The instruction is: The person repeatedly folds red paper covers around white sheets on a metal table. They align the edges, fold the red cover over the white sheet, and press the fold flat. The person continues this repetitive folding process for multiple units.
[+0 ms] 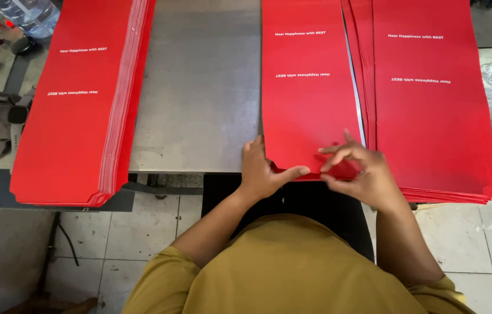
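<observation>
On the grey table (199,87), a long red sheet (307,87) lies flat between two red stacks, its near end at the table's edge. The left hand (263,171) pinches that end, thumb on top, likely to keep it from sliding. The right hand (359,171) curls its fingers on the same end, gripping it, perhaps to fold it.

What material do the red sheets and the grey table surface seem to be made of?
Red sheet under both hands: most likely thin card or coated paper with a smooth matte finish; it lies flat, and the stacks show many thin edges. Table: probably sheet metal, dull grey, with faint scuffs and a soft sheen. The left hand and right hand pinch the sheet's near edge.
</observation>
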